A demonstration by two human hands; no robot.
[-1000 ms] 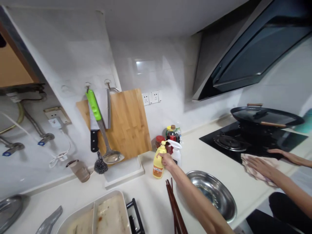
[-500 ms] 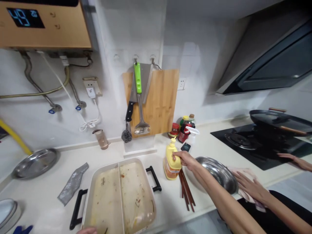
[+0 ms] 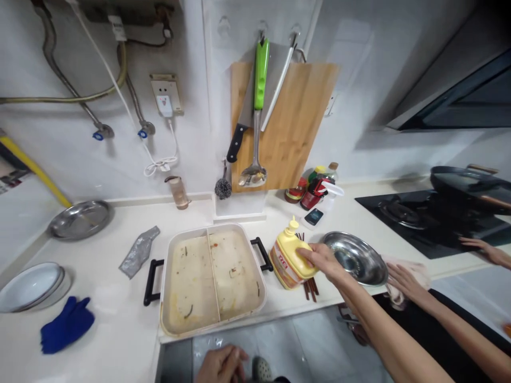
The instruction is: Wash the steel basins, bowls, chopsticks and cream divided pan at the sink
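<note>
My right hand (image 3: 324, 259) is closed on the handle of a yellow pump bottle (image 3: 290, 258), which leans to the left beside the divided pan. That cream pan (image 3: 235, 275) has black side handles and holds shallow liquid with dark scraps. My left hand (image 3: 223, 364) hangs in front of the counter edge, fingers curled together, with nothing visible in it. Behind the bottle, brown chopsticks (image 3: 310, 289) are partly hidden. A steel bowl (image 3: 355, 258) stands right of the bottle, beyond my right hand.
Another person's hand (image 3: 407, 282) presses on a pink cloth (image 3: 417, 271); their other hand (image 3: 485, 249) is by the black stove (image 3: 423, 229). A phone (image 3: 314, 216) and jars are behind the bottle. Blue gloves (image 3: 67, 325), white bowls (image 3: 30, 286) and grey plastic (image 3: 139, 251) are left.
The view has turned down and to the left. The yellow bottle, upright before, now tilts in my right hand. More of my left hand shows, below the counter edge.
</note>
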